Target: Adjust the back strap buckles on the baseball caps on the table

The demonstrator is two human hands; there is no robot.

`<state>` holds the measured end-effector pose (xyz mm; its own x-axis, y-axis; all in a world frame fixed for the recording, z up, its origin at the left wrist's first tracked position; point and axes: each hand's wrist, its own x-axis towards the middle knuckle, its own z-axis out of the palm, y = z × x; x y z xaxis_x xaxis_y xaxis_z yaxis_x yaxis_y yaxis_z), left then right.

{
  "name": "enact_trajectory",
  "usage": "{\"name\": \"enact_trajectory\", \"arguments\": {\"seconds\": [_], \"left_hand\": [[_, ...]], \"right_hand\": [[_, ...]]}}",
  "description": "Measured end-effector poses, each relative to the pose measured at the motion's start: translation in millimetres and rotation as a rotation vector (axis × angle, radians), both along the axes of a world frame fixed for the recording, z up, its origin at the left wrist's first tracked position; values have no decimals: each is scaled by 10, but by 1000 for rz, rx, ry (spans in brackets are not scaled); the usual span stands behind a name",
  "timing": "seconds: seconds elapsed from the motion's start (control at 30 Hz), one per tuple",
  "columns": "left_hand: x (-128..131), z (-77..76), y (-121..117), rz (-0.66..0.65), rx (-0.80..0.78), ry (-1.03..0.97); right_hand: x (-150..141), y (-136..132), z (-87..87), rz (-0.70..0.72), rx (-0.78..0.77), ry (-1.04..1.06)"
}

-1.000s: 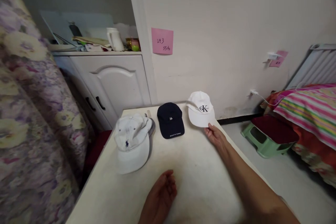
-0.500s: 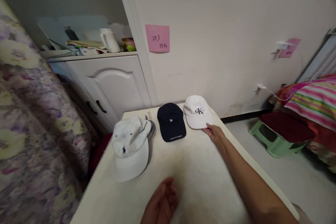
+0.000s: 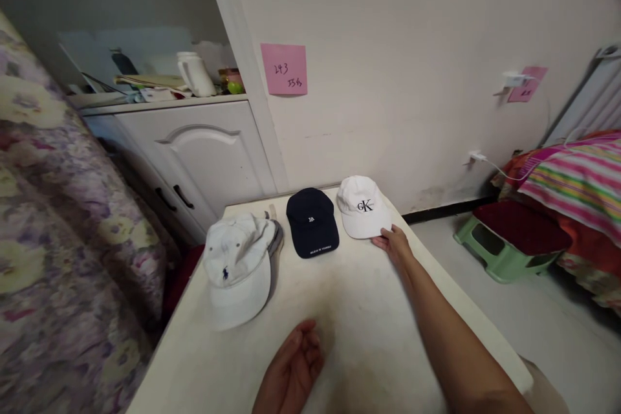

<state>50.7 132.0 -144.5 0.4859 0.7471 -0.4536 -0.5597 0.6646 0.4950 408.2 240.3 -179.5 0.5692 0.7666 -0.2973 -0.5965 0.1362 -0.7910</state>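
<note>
My right hand (image 3: 394,244) pinches the front brim edge of a white baseball cap (image 3: 358,202) with black "CK" lettering, at the table's far right corner. Beside it on the left lies a dark navy cap (image 3: 311,220), its brim towards me. A pale cap (image 3: 237,259) with a small dark emblem sits at the table's left side, over a grey cap (image 3: 276,239) that it mostly hides. Above the near part of the table is my left hand (image 3: 294,365), palm turned inward and fingers loosely curled, holding nothing.
The caps rest on a cream table (image 3: 359,323) against the wall. A white cabinet (image 3: 204,155) and a floral curtain (image 3: 72,239) are at the left. On the right, a green stool (image 3: 495,259) with a dark red top stands by a bed (image 3: 577,174).
The view has shifted slightly, so everything sits a little further left. My right hand stays on the white cap's brim, and my left hand keeps its loose pose.
</note>
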Motion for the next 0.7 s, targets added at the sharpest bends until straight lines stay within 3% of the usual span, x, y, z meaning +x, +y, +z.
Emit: {"name": "enact_trajectory", "arguments": {"seconds": [0.37, 0.7], "left_hand": [[17, 27, -16, 0, 23, -19], [-1, -34, 0, -24, 55, -50]], "right_hand": [[-57, -32, 23, 31, -95, -93], [-83, -43, -109, -55, -126, -273]]}}
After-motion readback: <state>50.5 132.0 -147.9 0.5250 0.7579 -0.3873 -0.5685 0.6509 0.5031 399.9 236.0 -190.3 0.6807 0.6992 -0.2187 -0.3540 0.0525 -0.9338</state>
